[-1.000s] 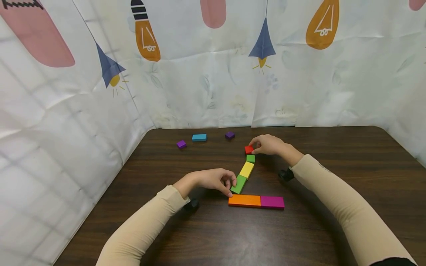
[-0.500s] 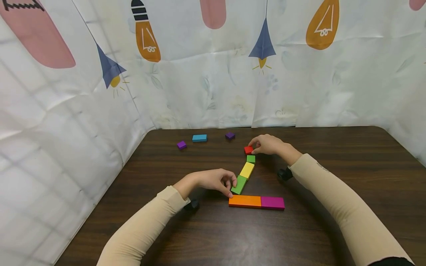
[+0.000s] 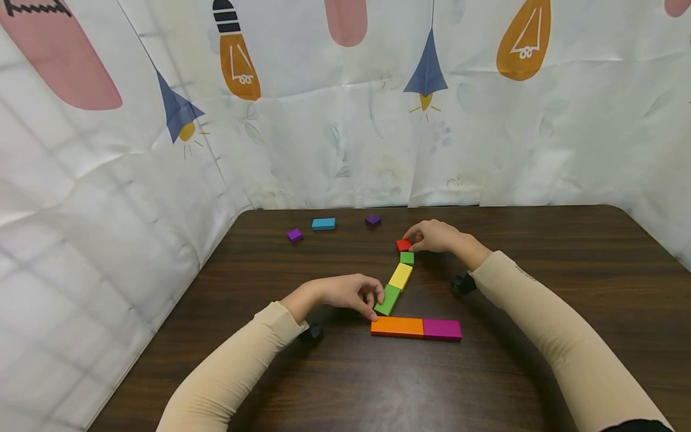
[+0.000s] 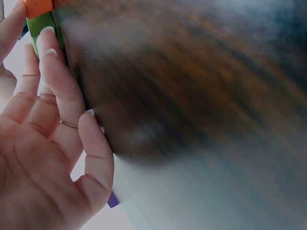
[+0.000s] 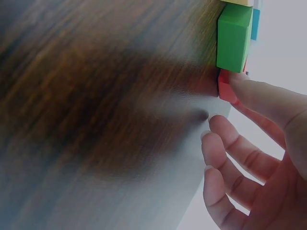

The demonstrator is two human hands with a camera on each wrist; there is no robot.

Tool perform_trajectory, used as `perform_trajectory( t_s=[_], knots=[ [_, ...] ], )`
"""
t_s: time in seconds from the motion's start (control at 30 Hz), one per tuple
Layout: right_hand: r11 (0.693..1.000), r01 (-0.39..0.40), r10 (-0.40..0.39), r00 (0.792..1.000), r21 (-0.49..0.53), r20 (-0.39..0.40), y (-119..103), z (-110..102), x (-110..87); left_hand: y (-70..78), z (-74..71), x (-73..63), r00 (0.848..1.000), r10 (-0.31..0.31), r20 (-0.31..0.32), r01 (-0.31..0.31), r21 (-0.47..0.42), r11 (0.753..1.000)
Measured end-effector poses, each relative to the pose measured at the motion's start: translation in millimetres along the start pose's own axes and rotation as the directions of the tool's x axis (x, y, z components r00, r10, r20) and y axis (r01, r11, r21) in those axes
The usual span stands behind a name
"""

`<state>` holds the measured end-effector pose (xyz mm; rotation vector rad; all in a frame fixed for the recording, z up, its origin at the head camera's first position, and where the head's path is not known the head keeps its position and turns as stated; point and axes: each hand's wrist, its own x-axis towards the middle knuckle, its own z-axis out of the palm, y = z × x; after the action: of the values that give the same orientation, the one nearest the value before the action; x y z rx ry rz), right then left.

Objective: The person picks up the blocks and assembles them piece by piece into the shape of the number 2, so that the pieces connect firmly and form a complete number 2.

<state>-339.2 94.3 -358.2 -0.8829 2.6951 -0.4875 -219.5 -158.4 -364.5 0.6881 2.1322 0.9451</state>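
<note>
On the table point(image 3: 399, 384), nearer than the yellow block point(image 3: 400, 277), an orange block point(image 3: 397, 326) and a magenta block point(image 3: 442, 329) are laid end to end. The orange block's left end is touched by the thumb of the left hand point(image 3: 342, 293), while a finger is rested on the long green block point(image 3: 390, 302), just on the near side of the yellow block; nothing is clasped, thumb and fingertips being apart on separate pieces. A small green block point(image 3: 407, 258) is set at the yellow block's far end. Beyond that, still in line with the yellow block, the red block point(image 3: 402, 245) is pinched between thumb and forefinger of the right hand point(image 3: 436, 235); whether green is met by red cannot be told. The step in hand is judged to be the lining-up of the red block, and for the next move a small nudge and a clean release seem called for. Marks on the right sleeve point(image 3: 531, 294) cannot be read. Beyond and left of the yellow block, a purple block point(image 3: 294, 235), a blue block point(image 3: 324, 224) and a dark purple block point(image 3: 373, 221) are scattered. Farthest, the curtain point(image 3: 335, 162) is printed with lamps; no wording or brand can be made out there or on the blocks.
</note>
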Motion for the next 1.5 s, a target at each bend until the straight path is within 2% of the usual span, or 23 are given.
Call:
perform_trajectory(
  t_s=[0.6, 1.5],
  knots=[
    [0.999, 0.018, -0.018, 1.0, 0.041, 0.0, 8.1, -0.1, -1.7, -0.8, 0.3, 0.4, 1.0, 0.001, -0.002, -0.001, 0.003, 1.0],
    [0.999, 0.022, -0.022, 1.0, 0.029, -0.003, 8.5, 1.2, -3.0, -0.2, 0.4, -0.5, 1.0, 0.001, -0.004, -0.001, -0.005, 1.0]
  ],
)
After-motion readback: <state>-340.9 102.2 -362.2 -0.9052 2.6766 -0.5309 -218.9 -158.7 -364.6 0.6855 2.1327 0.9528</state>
